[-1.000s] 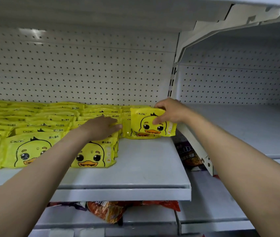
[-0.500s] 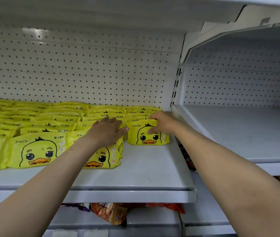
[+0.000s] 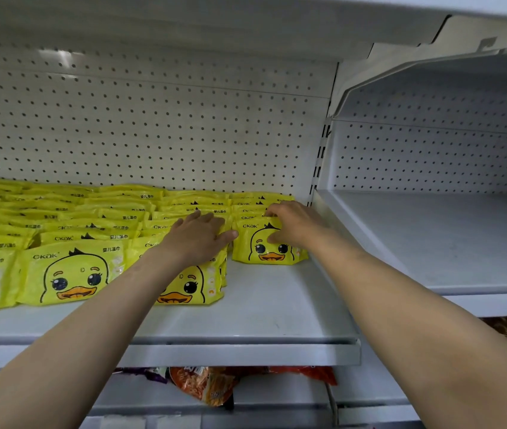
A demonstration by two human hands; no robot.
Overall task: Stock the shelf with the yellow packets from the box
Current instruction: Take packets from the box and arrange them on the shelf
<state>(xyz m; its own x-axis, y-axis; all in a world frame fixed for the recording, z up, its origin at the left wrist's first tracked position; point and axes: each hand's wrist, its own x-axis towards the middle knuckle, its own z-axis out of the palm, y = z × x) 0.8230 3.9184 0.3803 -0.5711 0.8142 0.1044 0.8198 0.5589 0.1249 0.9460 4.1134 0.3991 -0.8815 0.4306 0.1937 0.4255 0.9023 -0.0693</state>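
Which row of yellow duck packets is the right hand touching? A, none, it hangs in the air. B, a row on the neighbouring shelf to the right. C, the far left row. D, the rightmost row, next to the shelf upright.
D: the right hand rests on the front packet of the rightmost row, beside the upright.

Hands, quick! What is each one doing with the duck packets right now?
Left hand: open, fingers flat on a row of yellow packets.
Right hand: grip on the front packet of the rightmost row, thumb on its face.
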